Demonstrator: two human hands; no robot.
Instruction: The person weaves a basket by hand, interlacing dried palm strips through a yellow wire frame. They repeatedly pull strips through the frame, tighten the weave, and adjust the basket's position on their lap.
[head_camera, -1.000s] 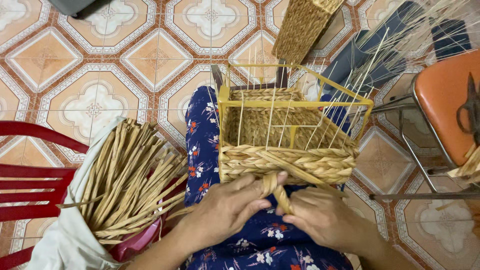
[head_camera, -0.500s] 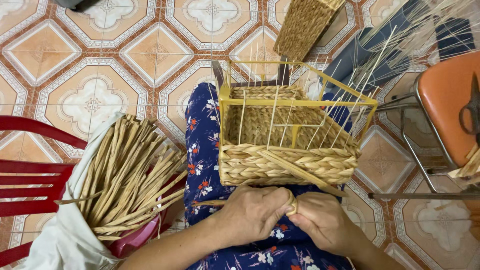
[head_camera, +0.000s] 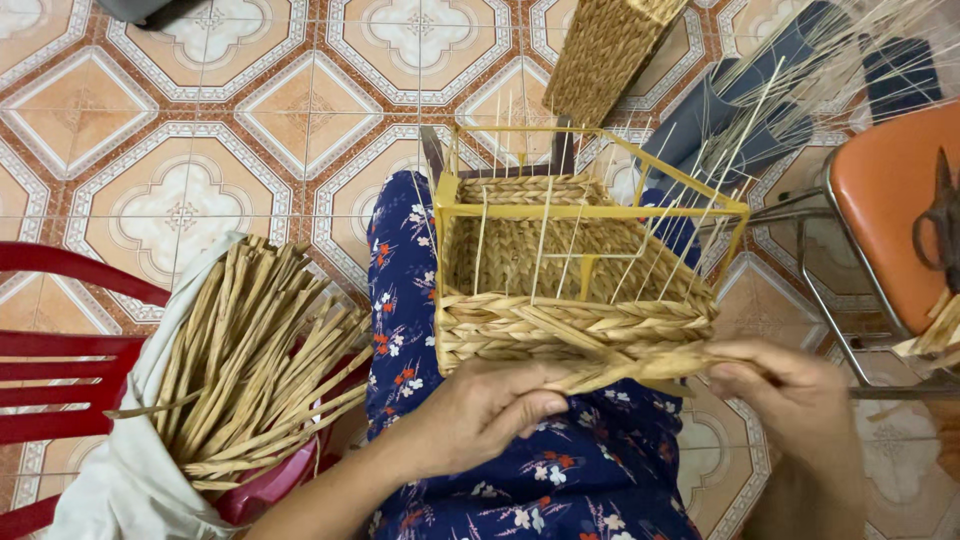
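A half-woven basket (head_camera: 575, 290) on a yellow wire frame (head_camera: 590, 210) rests on the lap, just above both hands. Left of the left hand (head_camera: 487, 410), a bundle of dried straw strips (head_camera: 250, 360) lies on a red chair (head_camera: 60, 350). The left grip pinches one flat straw strand (head_camera: 640, 367); the right hand (head_camera: 790, 385) clamps its other end, right of the basket's lower edge.

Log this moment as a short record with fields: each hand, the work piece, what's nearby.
left hand: grips the near end of a flat straw strand, below the basket's front wall
right hand: pinches the same strand further right, pulled sideways
basket: half woven on a yellow wire frame, resting on the lap
left side: bundle of dried strands in a white cloth, red chair
right side: orange chair, scissors
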